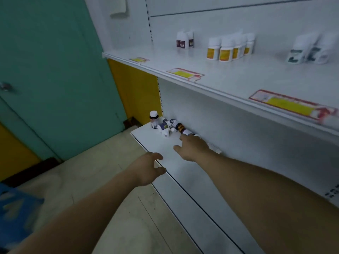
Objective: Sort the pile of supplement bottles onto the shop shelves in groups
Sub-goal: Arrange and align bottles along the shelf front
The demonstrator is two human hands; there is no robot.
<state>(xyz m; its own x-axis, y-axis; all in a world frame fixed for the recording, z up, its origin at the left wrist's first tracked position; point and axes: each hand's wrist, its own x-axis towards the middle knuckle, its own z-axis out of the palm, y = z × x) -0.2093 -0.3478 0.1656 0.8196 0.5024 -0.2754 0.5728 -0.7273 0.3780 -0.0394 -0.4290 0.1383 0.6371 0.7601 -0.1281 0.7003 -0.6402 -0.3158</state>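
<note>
I have both hands out over the low white bottom shelf (183,180). My right hand (192,149) reaches toward 12 o'clock, fingers loosely spread; its fingertips meet the near end of the small pile of white and dark-labelled supplement bottles (167,125), but I cannot tell whether it has closed on one. The pile sits at the shelf's far left corner against the white back panel: one dark-capped bottle (153,119) upright at the pile's 10 o'clock, the others on their sides in a row running toward 4 o'clock. My left hand (148,167) hovers at the shelf's front edge, at 7 o'clock from the right, half open and holding nothing.

On the white upper shelf (229,77) stand three groups: maroon-labelled white bottles (184,41), yellow-labelled white bottles (231,47) at their 3 o'clock, and dark-green-labelled white bottles (310,49) farther right.
</note>
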